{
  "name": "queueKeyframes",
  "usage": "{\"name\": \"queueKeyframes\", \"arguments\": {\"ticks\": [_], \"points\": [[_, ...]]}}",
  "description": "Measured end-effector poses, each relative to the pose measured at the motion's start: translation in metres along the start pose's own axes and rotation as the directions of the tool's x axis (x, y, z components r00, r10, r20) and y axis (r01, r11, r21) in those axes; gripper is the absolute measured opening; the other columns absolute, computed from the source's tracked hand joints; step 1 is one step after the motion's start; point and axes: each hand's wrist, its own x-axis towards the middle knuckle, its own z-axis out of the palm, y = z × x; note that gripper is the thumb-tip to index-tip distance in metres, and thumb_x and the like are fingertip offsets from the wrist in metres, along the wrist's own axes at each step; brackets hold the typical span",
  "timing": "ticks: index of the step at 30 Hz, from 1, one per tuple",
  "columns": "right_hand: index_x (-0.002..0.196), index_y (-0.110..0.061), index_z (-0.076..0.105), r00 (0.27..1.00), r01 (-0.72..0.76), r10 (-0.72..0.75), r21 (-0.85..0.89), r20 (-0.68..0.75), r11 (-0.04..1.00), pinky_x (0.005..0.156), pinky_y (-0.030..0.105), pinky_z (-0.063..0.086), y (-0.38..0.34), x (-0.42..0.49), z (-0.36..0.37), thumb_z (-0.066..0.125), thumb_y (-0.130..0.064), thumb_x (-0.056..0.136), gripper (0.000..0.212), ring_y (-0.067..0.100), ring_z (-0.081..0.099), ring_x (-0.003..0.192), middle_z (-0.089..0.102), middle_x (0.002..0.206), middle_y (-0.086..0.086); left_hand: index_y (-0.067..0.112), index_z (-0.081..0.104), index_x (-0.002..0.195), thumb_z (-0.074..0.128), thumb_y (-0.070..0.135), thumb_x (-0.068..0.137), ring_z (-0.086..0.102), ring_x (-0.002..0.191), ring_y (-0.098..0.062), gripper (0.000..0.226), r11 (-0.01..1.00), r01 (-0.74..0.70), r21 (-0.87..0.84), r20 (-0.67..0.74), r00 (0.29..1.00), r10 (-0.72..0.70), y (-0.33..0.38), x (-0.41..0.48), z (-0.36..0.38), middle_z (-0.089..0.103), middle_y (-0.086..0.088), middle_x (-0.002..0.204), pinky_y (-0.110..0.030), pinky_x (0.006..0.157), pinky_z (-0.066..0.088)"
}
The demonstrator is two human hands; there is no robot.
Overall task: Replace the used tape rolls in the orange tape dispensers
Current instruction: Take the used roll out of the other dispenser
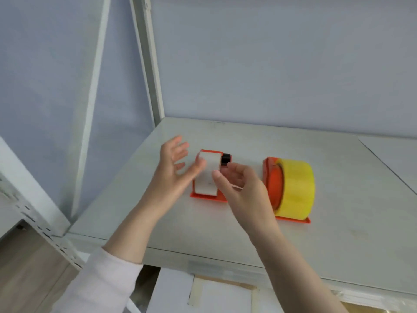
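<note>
Two orange tape dispensers stand side by side on a white shelf [225,227]. The left dispenser [207,196] carries a white roll [208,175] and has a black cutter block [225,159] at its far end. The right dispenser [274,184] carries a wide yellow tape roll [295,190]. My left hand [174,170] hovers with spread fingers just left of the white roll, thumb near its top. My right hand [241,188] is loosely curled just right of the white roll, over the dispenser's base, holding nothing that I can make out.
The shelf's white upright post [149,59] rises at the back left corner against a pale blue wall. A perforated shelf rail [33,215] runs at lower left. White sheets and cardboard [216,294] lie below the shelf's front edge. A flat white panel [397,157] sits at far right.
</note>
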Motion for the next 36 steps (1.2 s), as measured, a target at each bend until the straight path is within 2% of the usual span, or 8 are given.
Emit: {"name": "queueKeyframes", "arguments": {"ticks": [3, 8, 13, 21, 26, 28, 31, 36], "points": [[0.112, -0.011, 0.059, 0.997, -0.082, 0.082, -0.119, -0.001, 0.990, 0.089, 0.037, 0.050, 0.008, 0.016, 0.027, 0.071, -0.035, 0.074, 0.046, 0.020, 0.063, 0.097, 0.068, 0.102, 0.003, 0.015, -0.008, 0.146, 0.072, 0.028, 0.069, 0.017, 0.142, -0.008, 0.112, 0.984, 0.124, 0.128, 0.362, 0.918, -0.163, -0.025, 0.004, -0.009, 0.011, -0.006, 0.158, -0.021, 0.111, 0.022], [0.087, -0.023, 0.063, 0.996, -0.083, 0.082, 0.021, 0.035, 0.996, 0.081, 0.040, 0.054, 0.012, 0.025, 0.035, 0.062, -0.022, 0.085, 0.003, 0.021, 0.068, 0.085, 0.072, 0.087, 0.004, 0.021, 0.013, 0.141, 0.071, -0.007, 0.074, 0.065, 0.092, 0.008, 0.093, 0.992, 0.116, -0.055, 0.575, 0.816, -0.063, -0.041, 0.022, 0.000, 0.058, 0.008, 0.113, -0.011, 0.069, 0.052], [0.108, -0.012, 0.061, 0.994, -0.072, 0.064, 0.098, 0.089, 0.993, 0.088, 0.035, 0.053, -0.003, 0.026, 0.035, 0.045, -0.024, 0.095, 0.024, 0.019, 0.068, 0.096, 0.071, 0.102, 0.008, 0.018, 0.012, 0.146, 0.080, 0.006, 0.066, 0.050, 0.127, -0.019, 0.106, 0.993, 0.108, 0.047, 0.486, 0.866, -0.117, -0.051, 0.030, 0.009, 0.044, -0.006, 0.145, -0.044, 0.103, 0.044], [0.092, 0.002, 0.064, 0.983, -0.184, 0.179, 0.228, 0.040, 0.956, 0.083, 0.042, 0.057, -0.052, 0.051, 0.015, 0.046, -0.033, 0.094, 0.038, 0.028, 0.069, 0.081, 0.072, 0.089, 0.016, 0.018, -0.012, 0.146, 0.083, 0.020, 0.066, 0.031, 0.139, -0.017, 0.124, 0.953, -0.134, 0.272, 0.489, 0.872, -0.016, -0.052, 0.019, 0.011, 0.015, -0.001, 0.158, -0.036, 0.111, 0.033], [0.089, 0.001, 0.064, 0.976, -0.213, 0.187, 0.302, 0.110, 0.929, 0.072, 0.039, 0.059, -0.050, 0.054, 0.017, 0.047, -0.026, 0.095, 0.032, 0.024, 0.068, 0.069, 0.071, 0.081, 0.016, 0.055, 0.047, 0.112, 0.066, 0.055, 0.065, 0.044, 0.111, 0.023, 0.051, 0.991, -0.075, -0.106, 0.110, 0.990, 0.087, -0.010, 0.013, 0.004, 0.052, 0.034, 0.119, -0.003, 0.094, 0.036], [0.083, -0.001, 0.064, 0.974, -0.213, 0.170, 0.340, 0.153, 0.916, 0.059, 0.031, 0.059, -0.051, 0.052, 0.018, 0.047, -0.025, 0.095, 0.031, 0.018, 0.069, 0.057, 0.072, 0.068, 0.009, 0.037, 0.061, 0.103, 0.059, 0.048, 0.079, 0.060, 0.093, 0.009, 0.026, 0.979, -0.064, -0.191, 0.013, 0.998, 0.068, 0.001, 0.019, 0.003, 0.061, 0.023, 0.100, -0.008, 0.082, 0.043], [0.084, 0.001, 0.064, 0.985, -0.169, 0.159, 0.199, 0.067, 0.965, 0.074, 0.040, 0.057, -0.047, 0.051, 0.013, 0.052, -0.030, 0.091, 0.034, 0.021, 0.067, 0.069, 0.068, 0.081, 0.014, 0.012, 0.064, 0.092, 0.057, 0.027, 0.089, 0.057, 0.067, -0.011, 0.017, 0.986, -0.043, -0.159, -0.025, 0.999, 0.039, 0.011, 0.024, 0.002, 0.061, 0.007, 0.072, -0.029, 0.074, 0.047], [0.072, -0.008, 0.057, 0.971, -0.069, 0.087, 0.088, -0.221, 0.994, 0.060, 0.041, 0.050, -0.036, 0.042, -0.015, 0.058, -0.038, 0.086, 0.033, 0.017, 0.057, 0.062, 0.064, 0.065, 0.019, 0.008, 0.058, 0.092, 0.060, 0.019, 0.088, 0.060, 0.069, -0.012, 0.012, 0.994, -0.055, -0.097, -0.043, 0.998, 0.051, 0.012, 0.020, 0.005, 0.067, -0.007, 0.086, -0.027, 0.072, 0.049]]}}
